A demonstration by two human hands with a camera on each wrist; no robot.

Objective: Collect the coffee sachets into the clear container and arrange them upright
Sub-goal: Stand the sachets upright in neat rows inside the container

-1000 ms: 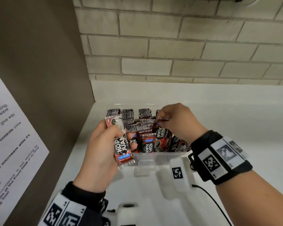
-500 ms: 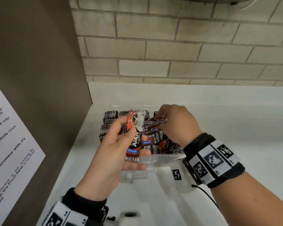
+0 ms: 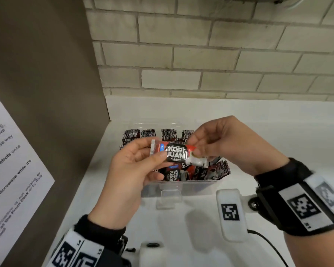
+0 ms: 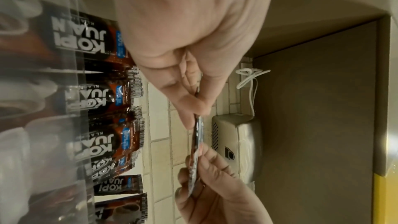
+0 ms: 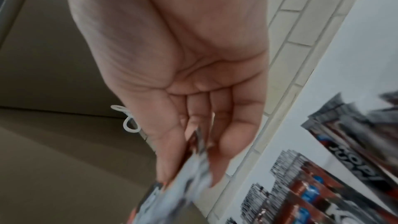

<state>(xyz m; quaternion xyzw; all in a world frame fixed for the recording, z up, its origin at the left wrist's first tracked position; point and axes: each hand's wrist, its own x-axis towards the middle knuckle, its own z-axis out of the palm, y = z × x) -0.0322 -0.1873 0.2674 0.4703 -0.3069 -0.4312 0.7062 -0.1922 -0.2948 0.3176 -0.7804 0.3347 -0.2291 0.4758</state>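
Both hands pinch one Kopi Juan sachet point(image 3: 176, 154) crosswise above the clear container point(image 3: 181, 186): left hand point(image 3: 131, 170) at 9 o'clock, right hand point(image 3: 226, 143) at 3

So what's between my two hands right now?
One coffee sachet, lying sideways: left hand pinches one end, right hand the other, in the head view.

sachet point(image 3: 176, 154): red and black packet lettered "KOPI JUAN", lying sideways, held in the air above the container's near half.
container point(image 3: 181, 186): clear plastic box on a white counter, open at the top, near wall see-through.
sachets point(image 3: 183, 171): many like packets inside the container, upright or leaning, the far rows showing striped top edges.
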